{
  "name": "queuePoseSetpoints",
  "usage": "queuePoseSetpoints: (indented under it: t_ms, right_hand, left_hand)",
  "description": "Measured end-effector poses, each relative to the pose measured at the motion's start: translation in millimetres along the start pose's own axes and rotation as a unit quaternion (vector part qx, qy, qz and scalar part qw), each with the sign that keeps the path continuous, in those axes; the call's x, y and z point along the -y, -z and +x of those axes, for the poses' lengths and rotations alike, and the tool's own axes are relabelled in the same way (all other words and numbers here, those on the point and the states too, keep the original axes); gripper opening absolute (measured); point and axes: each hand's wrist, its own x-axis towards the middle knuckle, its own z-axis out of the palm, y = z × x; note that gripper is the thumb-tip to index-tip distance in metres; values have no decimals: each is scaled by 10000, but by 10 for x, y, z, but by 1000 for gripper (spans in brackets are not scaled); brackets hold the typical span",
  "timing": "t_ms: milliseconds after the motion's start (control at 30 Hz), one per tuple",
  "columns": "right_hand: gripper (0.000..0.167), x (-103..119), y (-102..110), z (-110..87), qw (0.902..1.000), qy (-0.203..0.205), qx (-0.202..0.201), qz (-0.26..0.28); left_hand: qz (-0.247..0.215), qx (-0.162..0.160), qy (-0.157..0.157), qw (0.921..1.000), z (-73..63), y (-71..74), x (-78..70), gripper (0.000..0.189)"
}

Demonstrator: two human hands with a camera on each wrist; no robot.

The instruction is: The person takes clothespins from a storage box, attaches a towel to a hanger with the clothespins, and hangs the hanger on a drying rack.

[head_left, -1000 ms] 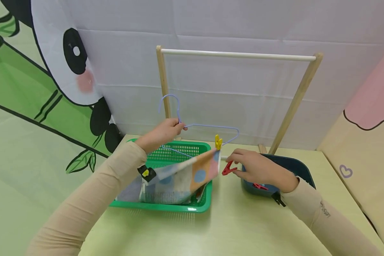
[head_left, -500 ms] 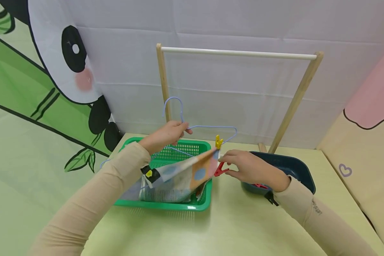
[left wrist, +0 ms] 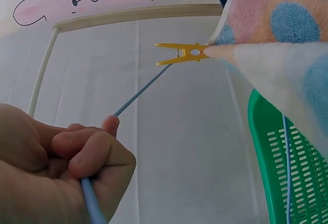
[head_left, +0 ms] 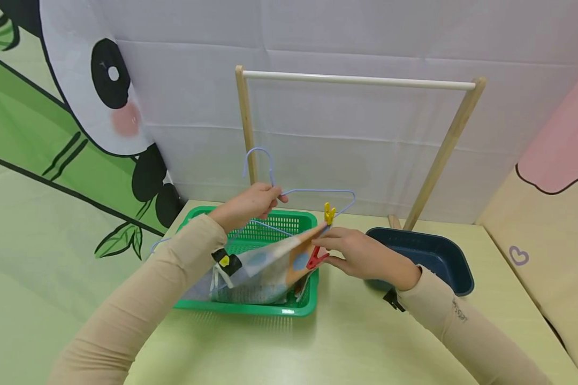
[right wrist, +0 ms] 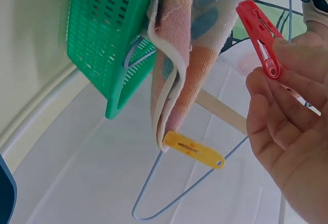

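Note:
My left hand [head_left: 252,203] grips a thin blue hanger [head_left: 320,190] just below its hook. A yellow clothespin [head_left: 329,214] clamps a corner of a patterned towel [head_left: 270,267] onto the hanger's right end; the towel has orange, pink and white areas with blue dots. From there the towel slopes down to the left into the green basket. Between thumb and fingers, my right hand [head_left: 366,256] pinches a red clothespin [right wrist: 256,29]. In the head view that clothespin overlaps the towel's right edge, below the yellow one. The right wrist view shows it beside the towel, with a gap between.
The green basket [head_left: 250,308] stands under the hanger on the pale yellow table [head_left: 347,342]. To its right is a dark blue basin [head_left: 438,248], partly behind my right hand. A wooden rack with a white bar [head_left: 356,79] rises behind them, against a white backdrop.
My right hand has moved left with the red clothespin, from beside the basin to the towel's edge. My left hand and the hanger have shifted only slightly right and down.

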Motion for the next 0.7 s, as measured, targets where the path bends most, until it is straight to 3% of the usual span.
queuePoseSetpoints:
  t_ms: [333,500,700]
  right_hand:
    - [40,70,-76,85,9995,258,-163,55]
    - [37,119,-98,162,9977,400,-525,128]
    - [31,203,-109,302,9925,823,-906,-40]
  left_hand:
    - [8,79,218,9997,37,-63,23,31]
    - [205,-136,202,9995,11,-62,-66,33]
    - [114,-25,188,9998,17,-47,-128,33]
